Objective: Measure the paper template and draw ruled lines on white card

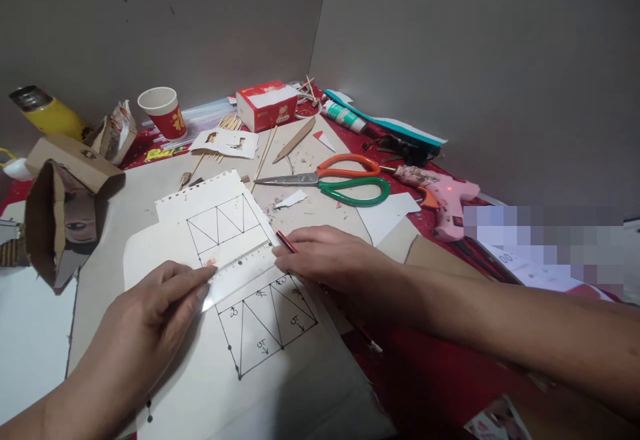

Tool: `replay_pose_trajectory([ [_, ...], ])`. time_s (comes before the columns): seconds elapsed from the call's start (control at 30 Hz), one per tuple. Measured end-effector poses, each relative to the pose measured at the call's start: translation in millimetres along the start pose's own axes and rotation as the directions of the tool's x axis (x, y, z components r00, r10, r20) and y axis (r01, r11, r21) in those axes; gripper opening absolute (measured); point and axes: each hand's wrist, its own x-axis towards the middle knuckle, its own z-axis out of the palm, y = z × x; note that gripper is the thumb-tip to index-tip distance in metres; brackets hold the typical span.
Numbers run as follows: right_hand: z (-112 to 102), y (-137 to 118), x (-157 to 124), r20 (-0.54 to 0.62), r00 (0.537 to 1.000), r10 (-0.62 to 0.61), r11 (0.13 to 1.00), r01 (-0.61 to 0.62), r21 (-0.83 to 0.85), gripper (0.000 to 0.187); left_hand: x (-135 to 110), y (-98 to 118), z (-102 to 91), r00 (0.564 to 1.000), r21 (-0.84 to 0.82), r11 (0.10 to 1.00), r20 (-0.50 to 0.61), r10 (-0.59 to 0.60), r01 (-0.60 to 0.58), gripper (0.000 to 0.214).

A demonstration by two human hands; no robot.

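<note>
A clear ruler (235,268) lies slantwise across a sheet of white paper (170,208) with a torn, perforated top edge. My left hand (167,300) pinches the ruler's left end between thumb and fingers. At its right end my right hand (323,253) rests on the paper with fingers curled around a red-and-black pencil (287,242); the pencil's tip points up and away. Above the ruler the paper carries a black-line drawing of a rectangle split into triangles. Below it, a larger triangle drawing with handwritten numbers shows on another sheet (200,387).
Beyond the paper lie scissors (295,179) with orange and green handles. A pink glue gun (445,203) sits at right. Toward the back stand a red tissue box (267,108), a paper cup (165,115) and a yellow bottle (53,117). Folded cardboard (65,227) occupies the left.
</note>
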Motion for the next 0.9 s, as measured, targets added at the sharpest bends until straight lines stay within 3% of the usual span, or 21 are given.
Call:
replay_pose_trajectory([
  [0.23, 5, 0, -1, 0.087, 0.996, -0.031, 0.996, 0.039, -0.086, 0.032, -2, -1, -0.5, 0.984, 0.327, 0.933, -0.044, 0.174, -0.15, 0.038],
  [0.53, 9, 1, -4, -0.01, 0.992, -0.122, 0.978, 0.118, -0.174, 0.026, -3, -1, -1.2, 0.944, 0.36, 0.893, -0.086, 0.319, -0.269, 0.039],
  [0.77, 10, -1, -2, -0.017, 0.992, -0.126, 0.976, 0.12, -0.184, 0.024, -27, -2, 2.8, 0.845, 0.544, 0.68, 0.112, 0.523, -0.492, 0.047],
  [0.9, 10, -1, -2, -0.035, 0.99, -0.138, 0.976, 0.13, -0.174, 0.025, -40, 6, 10.2, 0.861, 0.639, 0.629, 0.107, 0.498, -0.443, 0.05],
])
